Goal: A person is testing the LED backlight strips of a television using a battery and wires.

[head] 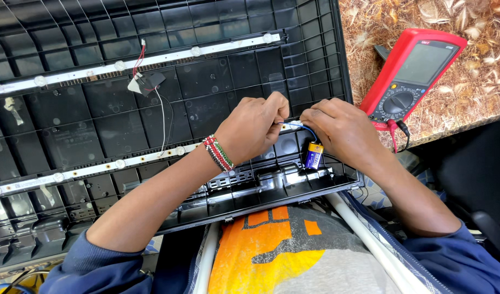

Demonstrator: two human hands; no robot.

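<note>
The desk [478, 92] has a brown top with a pale leaf-like pattern. A red meter [413, 73] lies on it at the right, its leads running off the near edge. A large black ribbed panel [217, 81] lies just left of the meter, its near edge overhanging toward the person.

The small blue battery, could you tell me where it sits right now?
In the head view, the battery stands on the black panel just below the right hand, near the panel's lower right edge.
</note>
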